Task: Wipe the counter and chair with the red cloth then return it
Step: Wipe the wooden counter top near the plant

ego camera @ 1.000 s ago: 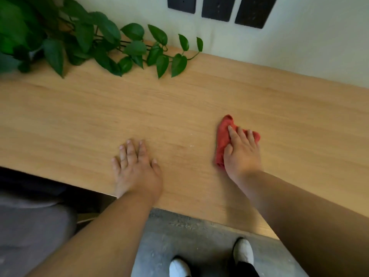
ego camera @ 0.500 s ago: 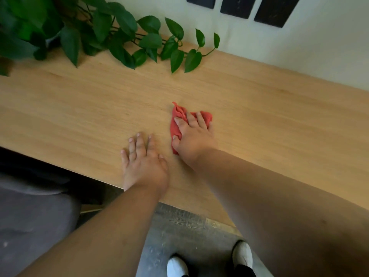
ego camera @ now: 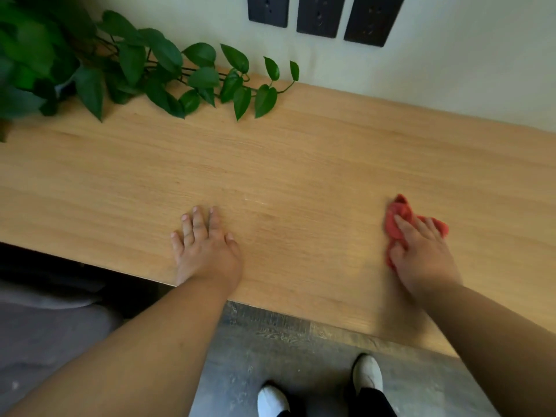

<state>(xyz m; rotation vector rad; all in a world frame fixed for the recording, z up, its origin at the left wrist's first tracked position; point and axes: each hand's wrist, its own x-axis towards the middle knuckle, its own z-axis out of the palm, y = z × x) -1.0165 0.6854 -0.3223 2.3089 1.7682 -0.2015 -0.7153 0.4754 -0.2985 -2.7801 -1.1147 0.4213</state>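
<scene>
Head view: our right hand (ego camera: 421, 254) pressed the bunched red cloth (ego camera: 401, 216) flat on the counter (ego camera: 301, 164), fingers spread; left hand (ego camera: 207, 248) braced, splayed, empty. Overlapping strokes needed; keep clear of plant (ego camera: 150, 73).

Leafy plant (ego camera: 90, 70) at left, three dark wall plates (ego camera: 319, 13)

The counter (ego camera: 301, 164) runs from left to right, with its back edge against the wall (ego camera: 451, 79). At its far left stands a plant (ego camera: 90, 64), and the vines lie on the counter. Three plates (ego camera: 319, 13) are on the wall behind. The left hand (ego camera: 207, 251) lies flat near the front edge; well to its right, the right hand (ego camera: 421, 254) lies on the cloth (ego camera: 398, 215). A chair (ego camera: 45, 326) is below, on the left.
</scene>
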